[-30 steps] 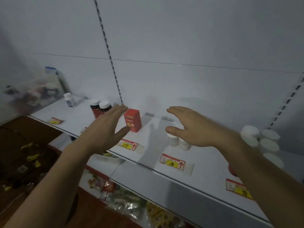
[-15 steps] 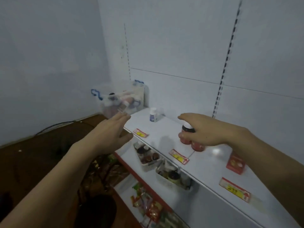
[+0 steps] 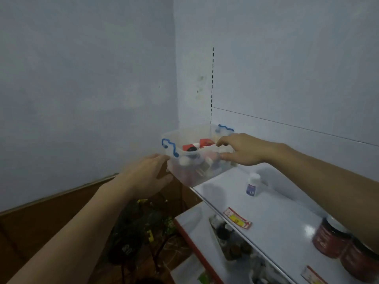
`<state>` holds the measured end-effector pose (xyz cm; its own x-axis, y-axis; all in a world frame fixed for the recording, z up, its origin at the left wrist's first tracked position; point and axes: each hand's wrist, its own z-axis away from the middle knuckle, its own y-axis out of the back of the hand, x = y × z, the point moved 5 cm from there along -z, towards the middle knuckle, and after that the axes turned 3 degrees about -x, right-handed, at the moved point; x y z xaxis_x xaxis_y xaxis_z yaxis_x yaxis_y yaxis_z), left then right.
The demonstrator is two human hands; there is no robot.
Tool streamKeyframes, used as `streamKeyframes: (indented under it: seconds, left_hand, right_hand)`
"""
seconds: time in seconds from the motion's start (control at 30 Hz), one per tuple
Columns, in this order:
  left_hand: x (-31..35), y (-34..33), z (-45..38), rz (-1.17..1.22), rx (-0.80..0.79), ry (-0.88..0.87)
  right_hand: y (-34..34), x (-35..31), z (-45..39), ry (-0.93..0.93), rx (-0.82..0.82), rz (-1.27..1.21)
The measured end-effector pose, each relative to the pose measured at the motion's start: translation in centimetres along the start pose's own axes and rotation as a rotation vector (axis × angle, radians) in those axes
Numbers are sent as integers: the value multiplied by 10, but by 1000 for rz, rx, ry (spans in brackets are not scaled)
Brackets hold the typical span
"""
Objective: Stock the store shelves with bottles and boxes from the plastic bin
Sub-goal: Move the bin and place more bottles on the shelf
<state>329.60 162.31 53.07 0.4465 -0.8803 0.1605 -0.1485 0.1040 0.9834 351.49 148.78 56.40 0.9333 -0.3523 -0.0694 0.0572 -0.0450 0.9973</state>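
Nearest the viewer, the two forearms are stretching forward, and beneath the right forearm two dark red jars are standing on the white shelf, with a price tag sitting on the shelf's front lip. Below the left forearm, dark clutter is lying on the floor, too blurred to name.

Further out, a small white bottle is standing upright on the shelf, below and just short of the right hand. That hand is hovering at the near right side of the plastic bin, thumb low against the wall and fingers reaching over the rim, spread and released, gripping nothing. The left hand is lying relaxed at the bin's left end, fingertips touching or nearly touching the wall just under the blue handle; which of the two I cannot tell.

Beyond both hands, the bin is sitting at the far left end of the shelf, overhanging its edge, with a red box, a dark-capped bottle and more white bottles jumbled inside.

The step in hand looks like fetching the next item. The next move calls for steadying the overhanging bin with the left hand while the right dips in and closes on one bottle or box.
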Motion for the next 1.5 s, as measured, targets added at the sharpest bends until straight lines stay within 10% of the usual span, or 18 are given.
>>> streamKeyframes:
  seconds: [0.2, 0.6, 0.83, 1.2, 1.5]
  left_hand:
    - [-47, -11, -93, 36, 70, -33]
    - [-79, -46, -263, 306, 177, -118]
    - [-84, -47, -279, 585, 356, -54]
    - [-68, -47, -304, 590, 102, -120]
    - [-78, -50, -309, 582, 213, -135]
  right_hand:
    - [-22, 11, -135, 98, -8, -41]
    - [-76, 23, -266, 511, -692, -385]
    - [-89, 38, -275, 568, -543, -516]
    - [-77, 107, -296, 20, -205, -1237]
    - [-81, 96, -286, -86, -287, -1664]
